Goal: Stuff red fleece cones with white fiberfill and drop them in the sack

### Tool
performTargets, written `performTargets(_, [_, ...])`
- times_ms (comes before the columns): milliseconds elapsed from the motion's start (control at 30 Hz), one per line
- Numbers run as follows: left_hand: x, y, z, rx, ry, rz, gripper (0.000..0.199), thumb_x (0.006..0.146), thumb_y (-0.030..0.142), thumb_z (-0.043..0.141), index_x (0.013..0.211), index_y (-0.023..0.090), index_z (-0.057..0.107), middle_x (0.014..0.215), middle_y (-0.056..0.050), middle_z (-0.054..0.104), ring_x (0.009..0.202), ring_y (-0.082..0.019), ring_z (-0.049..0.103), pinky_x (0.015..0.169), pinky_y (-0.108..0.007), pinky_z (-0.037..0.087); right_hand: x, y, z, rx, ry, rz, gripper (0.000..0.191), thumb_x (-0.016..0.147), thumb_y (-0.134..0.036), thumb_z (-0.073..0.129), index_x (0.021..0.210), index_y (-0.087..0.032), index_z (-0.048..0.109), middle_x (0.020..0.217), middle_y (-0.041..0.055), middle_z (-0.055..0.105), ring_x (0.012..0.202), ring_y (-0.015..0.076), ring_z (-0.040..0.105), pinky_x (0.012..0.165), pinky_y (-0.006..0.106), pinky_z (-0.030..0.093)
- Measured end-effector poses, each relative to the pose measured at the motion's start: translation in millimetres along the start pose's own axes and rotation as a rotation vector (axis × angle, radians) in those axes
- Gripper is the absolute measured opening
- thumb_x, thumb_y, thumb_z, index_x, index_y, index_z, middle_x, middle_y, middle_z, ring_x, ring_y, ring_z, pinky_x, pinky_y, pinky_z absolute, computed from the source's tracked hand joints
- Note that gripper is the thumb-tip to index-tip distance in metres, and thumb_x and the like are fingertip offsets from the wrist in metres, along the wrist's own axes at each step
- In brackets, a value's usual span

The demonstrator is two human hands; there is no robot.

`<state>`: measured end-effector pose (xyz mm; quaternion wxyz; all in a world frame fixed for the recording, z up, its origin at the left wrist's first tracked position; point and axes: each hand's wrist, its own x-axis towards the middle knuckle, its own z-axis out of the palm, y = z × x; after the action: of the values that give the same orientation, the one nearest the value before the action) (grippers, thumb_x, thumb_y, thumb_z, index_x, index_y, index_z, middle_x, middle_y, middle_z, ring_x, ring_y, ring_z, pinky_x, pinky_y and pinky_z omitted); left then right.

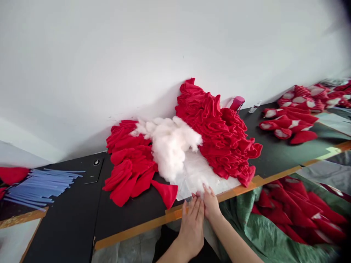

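Note:
Both hands meet at the table's front edge, over a white sheet (216,179). My left hand (193,226) has its fingers stretched out and lies against my right hand (210,202). Between the fingertips of my right hand shows a small tuft of white stuffing (202,190). Just beyond them a large heap of white stuffing (171,146) rests on the sheet. Red fabric pieces (131,164) lie in a stack to its left, with one red piece (167,193) nearer the edge. A taller pile of red fabric pieces (219,128) rises to its right.
Blue strips (44,184) and a dark phone (94,170) lie at the left. Stuffed red pieces (290,122), a pink bottle (237,103) and a small clear bottle (255,107) stand or lie right. A green sack (255,223) of red pieces is below the edge.

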<state>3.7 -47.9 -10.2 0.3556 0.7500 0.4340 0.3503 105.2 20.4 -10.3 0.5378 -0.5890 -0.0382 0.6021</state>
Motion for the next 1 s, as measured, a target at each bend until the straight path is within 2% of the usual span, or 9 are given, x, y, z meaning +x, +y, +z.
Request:
performTargets(67, [-8.8, -1.3, -3.8, 0.102, -0.098, 0.077, 0.063, 0.082, 0.004, 0.040, 0.143, 0.019, 0.034, 0.144, -0.012, 0.042, 0.133, -0.029, 0.034, 0.108, -0.052, 0.030, 6.9, -6.0, -10.1, -0.005, 0.009, -0.010, 0.038, 0.068, -0.037, 0.067, 0.093, -0.032, 0.039, 0.042, -0.0135, 0.043, 0.035, 0.0150, 0.048, 0.037, 0.024, 0.040])
performTargets(100, [-10.6, -6.3, -5.3, 0.168, -0.070, 0.063, 0.057, 0.085, 0.004, 0.038, 0.140, 0.017, 0.037, 0.139, -0.014, 0.046, 0.130, -0.029, 0.038, 0.105, -0.050, 0.035, 9.3, -7.4, -14.4, -0.011, 0.005, -0.010, 0.036, 0.067, -0.036, 0.067, 0.090, -0.031, 0.040, 0.041, -0.0140, 0.039, 0.033, 0.0133, 0.043, 0.035, 0.023, 0.036])
performTargets(200, [-5.4, -36.7, -8.1, 0.432, 0.186, -0.148, 0.046, 0.082, 0.005, 0.045, 0.127, 0.012, 0.052, 0.121, -0.020, 0.053, 0.114, -0.034, 0.050, 0.093, -0.052, 0.044, 11.9, -4.7, -23.5, -0.053, -0.016, 0.001, 0.034, 0.065, -0.037, 0.069, 0.080, -0.029, 0.040, 0.044, -0.0130, 0.038, 0.032, 0.0100, 0.034, 0.032, 0.020, 0.028])
performTargets(267, [1.8, -61.4, -10.4, 0.569, 0.247, -0.248, 0.049, 0.075, 0.001, 0.053, 0.123, 0.013, 0.055, 0.117, -0.020, 0.052, 0.106, -0.038, 0.052, 0.086, -0.056, 0.045, 10.8, 1.4, -26.8, -0.100, -0.025, 0.013, 0.034, 0.064, -0.040, 0.069, 0.078, -0.028, 0.041, 0.045, -0.0120, 0.039, 0.032, 0.0093, 0.033, 0.031, 0.020, 0.026])
performTargets(367, [7.3, -89.5, -17.3, 0.573, 0.263, -0.277, 0.044, 0.073, -0.001, 0.053, 0.112, 0.016, 0.062, 0.107, -0.016, 0.055, 0.094, -0.035, 0.056, 0.077, -0.052, 0.048, 6.1, 12.2, -30.2, -0.192, -0.043, 0.024, 0.029, 0.066, -0.043, 0.066, 0.075, -0.027, 0.043, 0.045, -0.0108, 0.039, 0.032, 0.0095, 0.034, 0.031, 0.021, 0.026])
performTargets(467, [4.7, -101.1, -26.4, 0.523, 0.298, -0.278, 0.030, 0.080, 0.003, 0.048, 0.097, 0.020, 0.066, 0.089, -0.009, 0.057, 0.083, -0.028, 0.058, 0.074, -0.043, 0.049, -0.8, 21.8, -31.4, -0.299, -0.076, 0.022, 0.024, 0.070, -0.042, 0.062, 0.072, -0.027, 0.043, 0.046, -0.0087, 0.043, 0.031, 0.0093, 0.034, 0.031, 0.021, 0.025])
performTargets(633, [8.2, -83.2, -33.8, 0.410, 0.411, -0.300, 0.021, 0.091, 0.020, 0.044, 0.095, 0.018, 0.064, 0.083, -0.009, 0.060, 0.078, -0.025, 0.062, 0.070, -0.036, 0.051, -10.1, 34.0, -13.5, -0.494, -0.143, -0.106, 0.018, 0.079, -0.042, 0.051, 0.081, -0.024, 0.052, 0.054, -0.0018, 0.056, 0.038, 0.0137, 0.047, 0.036, 0.024, 0.034])
performTargets(867, [28.0, -24.7, -34.2, 0.159, 0.449, -0.278, 0.018, 0.094, 0.022, 0.043, 0.092, 0.020, 0.061, 0.085, -0.005, 0.065, 0.080, -0.020, 0.063, 0.074, -0.030, 0.051, -18.6, 25.9, 23.2, -0.753, -0.305, -0.429, 0.013, 0.076, -0.030, 0.055, 0.073, -0.019, 0.062, 0.069, 0.0065, 0.067, 0.067, 0.0224, 0.063, 0.069, 0.034, 0.050])
performTargets(1000, [33.2, -9.4, -50.0, -0.079, 0.446, -0.301, 0.015, 0.091, 0.023, 0.048, 0.088, 0.021, 0.063, 0.085, -0.005, 0.065, 0.082, -0.021, 0.061, 0.075, -0.032, 0.049, -33.7, 7.1, 10.5, -0.732, -0.400, -0.508, 0.034, 0.082, -0.039, 0.054, 0.110, -0.020, 0.061, 0.098, 0.0096, 0.071, 0.089, 0.0238, 0.067, 0.077, 0.034, 0.053])
